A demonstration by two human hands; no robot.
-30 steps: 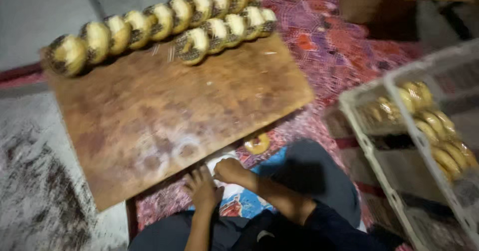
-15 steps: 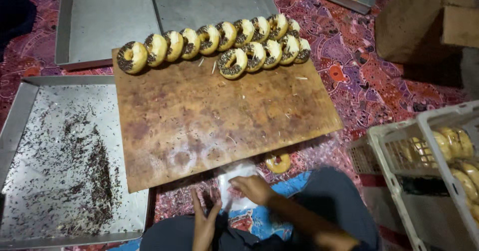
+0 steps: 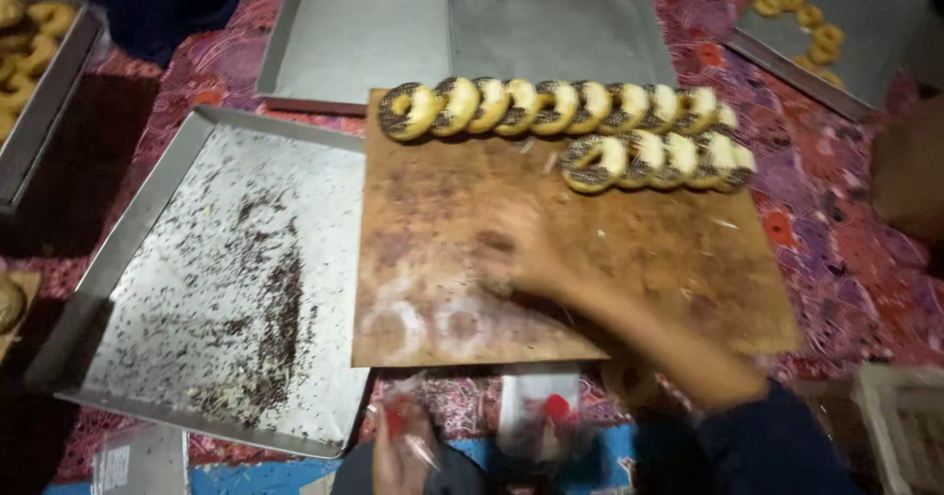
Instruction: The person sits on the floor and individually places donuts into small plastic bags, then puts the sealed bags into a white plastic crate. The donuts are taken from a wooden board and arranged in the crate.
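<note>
**Wooden board, doughnuts lined along its far edge**

Wooden board (image 3: 590, 249) lies on the patterned floor covering; a sprinkle-strewn metal tray (image 3: 147, 289) sits at its 9 o'clock. Two rows of topped doughnuts (image 3: 560, 107) stand on edge at 12 o'clock. The right hand (image 3: 521, 254), blurred, rests mid-board, grip unreadable. The left hand (image 3: 398, 446) at 6 o'clock pinches a clear plastic bag (image 3: 536, 421). Better to grasp end doughnuts gently, keeping toppings intact.

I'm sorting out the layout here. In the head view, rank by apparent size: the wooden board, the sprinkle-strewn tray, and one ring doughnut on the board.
1-2. Wooden board and sprinkle tray: they look about alike, so no ranking between them.
3. Ring doughnut: far the smallest.
</note>
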